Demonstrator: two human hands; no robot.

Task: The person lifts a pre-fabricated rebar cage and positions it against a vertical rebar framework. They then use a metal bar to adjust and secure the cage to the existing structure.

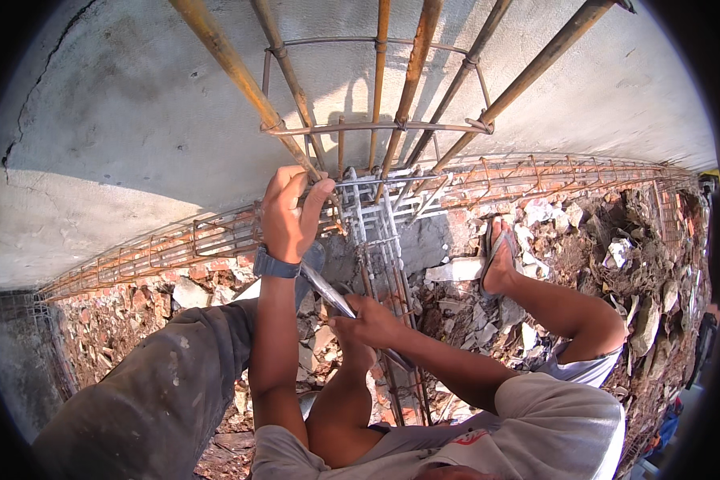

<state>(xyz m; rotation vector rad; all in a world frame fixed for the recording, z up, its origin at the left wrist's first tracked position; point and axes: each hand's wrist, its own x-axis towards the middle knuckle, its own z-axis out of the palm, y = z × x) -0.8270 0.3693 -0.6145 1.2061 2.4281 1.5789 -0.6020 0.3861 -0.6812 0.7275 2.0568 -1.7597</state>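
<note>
My left hand (290, 210), with a dark watch on its wrist, is closed around a rusty upright bar of the rebar column cage (376, 128), just where the bar meets the pale wire stirrups (376, 204). Lower down, my right hand (368, 322) grips a grey metal tool (326, 290) that slants up to the left toward the left wrist. The tool's tip is hidden behind my left forearm. Both hands work at the near side of the cage's base.
A grey concrete wall (136, 120) rises behind the cage. Horizontal rebar cages (168, 248) run along its foot over broken brick and rubble (616, 256). My bare foot in a sandal (498, 254) rests on the rubble. A leg in grey trousers (160, 392) fills the lower left.
</note>
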